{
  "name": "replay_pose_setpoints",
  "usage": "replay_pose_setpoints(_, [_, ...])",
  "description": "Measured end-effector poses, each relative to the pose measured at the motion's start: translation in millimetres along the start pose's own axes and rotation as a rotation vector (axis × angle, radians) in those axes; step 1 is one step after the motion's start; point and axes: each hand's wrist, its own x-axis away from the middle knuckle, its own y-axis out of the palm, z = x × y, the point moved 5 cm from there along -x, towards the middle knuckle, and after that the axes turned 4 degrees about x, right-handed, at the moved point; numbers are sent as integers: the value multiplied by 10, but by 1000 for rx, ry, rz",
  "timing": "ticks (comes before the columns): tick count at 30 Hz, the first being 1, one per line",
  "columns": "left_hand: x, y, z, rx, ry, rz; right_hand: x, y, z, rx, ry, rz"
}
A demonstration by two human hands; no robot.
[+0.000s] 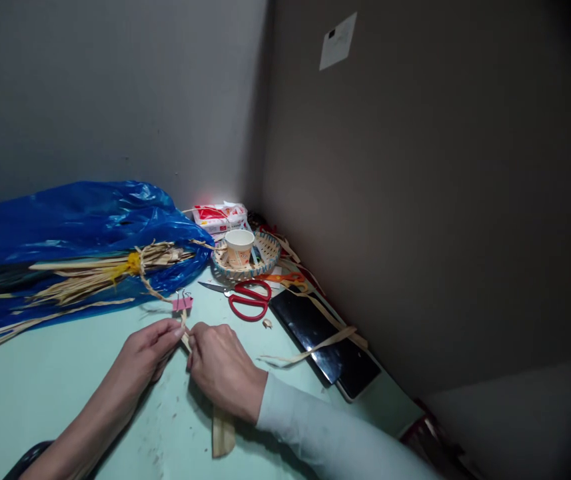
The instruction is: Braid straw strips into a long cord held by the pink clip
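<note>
Between my two hands runs a pale dry fibre strip (186, 339), its upper end at a pink binder clip (182, 304). My left hand (154, 343) pinches the strip just below the clip. Close beside it on the right, my right hand (220, 363) is closed round the same strip, knuckles up, its fingertips partly hidden. A wider, flat piece of fibre (223, 435) sticks out from under my right hand onto the pale green table (165, 427). A twisted cord runs from the clip toward a bundle of dry fibres (105, 268).
The bundle lies on a blue plastic bag (80, 213) at the left. Red-handled scissors (249, 300), a woven basket (271, 250) holding a paper cup (239, 249), a tissue pack (220, 217), orange scissors (290, 277) and a dark tablet-like device (310, 333) lie beyond my hands.
</note>
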Motion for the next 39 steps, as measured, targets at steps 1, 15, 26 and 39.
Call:
replay_pose_setpoints(1, [-4, 13, -6, 9, -12, -7, 1, 13, -2, 51, -13, 6])
replay_pose_setpoints(15, [67, -24, -51, 67, -82, 66, 60, -67, -30, 251, -99, 32])
replay_pose_setpoints(26, [138, 22, 45, 95, -102, 84, 658, -774, 472, 407, -58, -26])
replay_pose_setpoints(39, [92, 21, 22, 70, -143, 43, 862, -1007, 393, 38, -65, 62])
